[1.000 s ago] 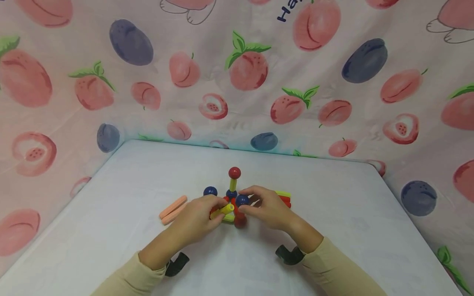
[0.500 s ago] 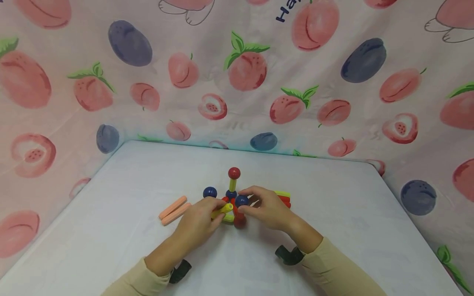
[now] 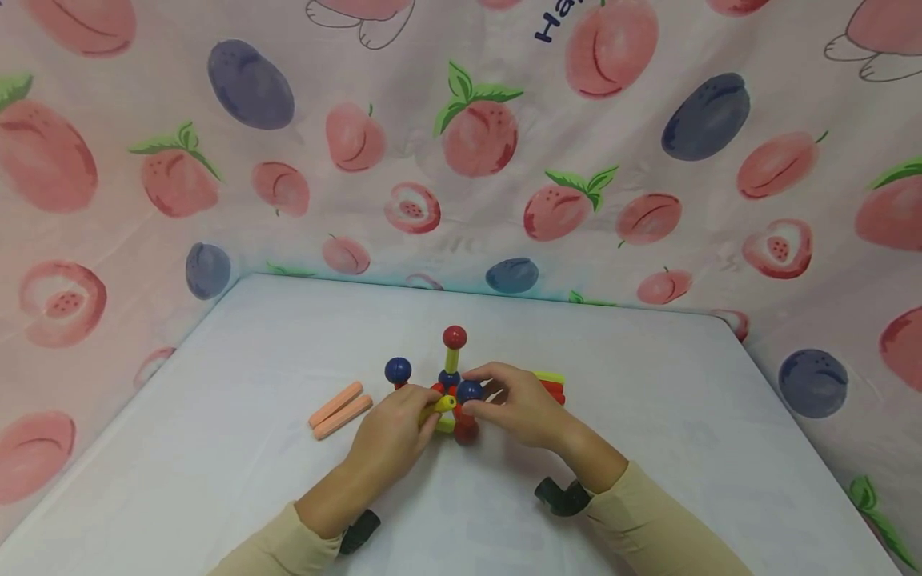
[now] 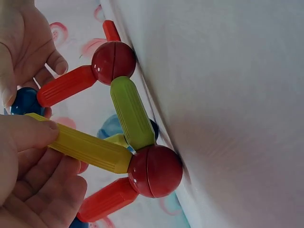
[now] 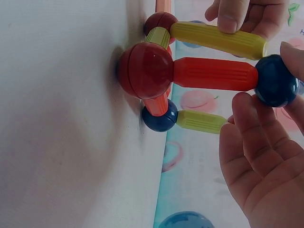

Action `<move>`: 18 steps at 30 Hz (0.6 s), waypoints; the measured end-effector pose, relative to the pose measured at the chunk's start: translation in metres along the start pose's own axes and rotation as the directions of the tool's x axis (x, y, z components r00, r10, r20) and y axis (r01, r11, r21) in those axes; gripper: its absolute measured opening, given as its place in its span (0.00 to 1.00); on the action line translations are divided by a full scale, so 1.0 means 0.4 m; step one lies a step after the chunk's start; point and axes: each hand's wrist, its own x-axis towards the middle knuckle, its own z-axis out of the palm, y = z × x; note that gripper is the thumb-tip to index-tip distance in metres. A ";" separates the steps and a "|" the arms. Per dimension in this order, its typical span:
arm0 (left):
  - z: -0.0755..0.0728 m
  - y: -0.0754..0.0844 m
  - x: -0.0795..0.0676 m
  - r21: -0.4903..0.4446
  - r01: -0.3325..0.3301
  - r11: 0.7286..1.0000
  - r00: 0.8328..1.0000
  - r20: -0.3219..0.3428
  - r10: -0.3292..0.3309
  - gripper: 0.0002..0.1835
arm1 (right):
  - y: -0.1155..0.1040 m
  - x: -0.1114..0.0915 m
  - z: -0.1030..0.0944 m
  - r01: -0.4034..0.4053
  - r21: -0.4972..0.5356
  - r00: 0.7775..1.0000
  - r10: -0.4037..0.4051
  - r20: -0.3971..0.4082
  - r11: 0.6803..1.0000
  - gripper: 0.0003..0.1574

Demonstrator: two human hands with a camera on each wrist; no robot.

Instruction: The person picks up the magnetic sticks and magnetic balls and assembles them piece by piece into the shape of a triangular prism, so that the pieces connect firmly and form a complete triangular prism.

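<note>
My left hand (image 3: 392, 428) pinches a yellow magnetic rod (image 4: 90, 147) between thumb and fingers. Its lower end meets a red ball (image 4: 156, 171) close to the tabletop, and its upper end leans toward a blue ball (image 5: 276, 80). Thumb and fingers of my right hand (image 3: 522, 404) hold that blue ball, which tops an upright red rod (image 5: 216, 74). A second red ball (image 5: 145, 70) sits under this rod, and a short yellow-green rod (image 4: 132, 113) links the two red balls. Behind, another yellow-green rod (image 3: 451, 360) stands upright with a red ball (image 3: 454, 337) on top.
Two orange rods (image 3: 340, 410) lie left of the structure. Several red and yellow-green rods (image 3: 551, 386) lie partly behind my right hand. Another blue ball (image 3: 398, 370) on a red rod rises beyond my left hand. A fruit-patterned cloth (image 3: 461, 200) hangs behind the white table (image 3: 619, 344).
My left hand has shifted slightly to the right with the yellow rod, whose tip is nearer the held blue ball. The blue ball at the left has moved a little left and up.
</note>
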 end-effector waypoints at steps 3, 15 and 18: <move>0.002 0.000 0.001 -0.004 -0.002 1.000 1.000 -0.008 0.002 0.13 | 0.000 0.000 0.000 -0.009 0.000 1.000 0.009 0.001 1.000 0.26; 0.010 0.009 0.014 0.040 0.012 0.999 0.999 0.032 -0.013 0.13 | 0.001 -0.006 -0.005 -0.003 -0.015 1.000 0.003 -0.009 1.000 0.26; 0.013 0.011 0.016 0.045 0.025 0.999 0.998 0.059 -0.028 0.13 | -0.001 -0.007 -0.004 -0.008 -0.011 1.000 0.008 -0.006 1.000 0.26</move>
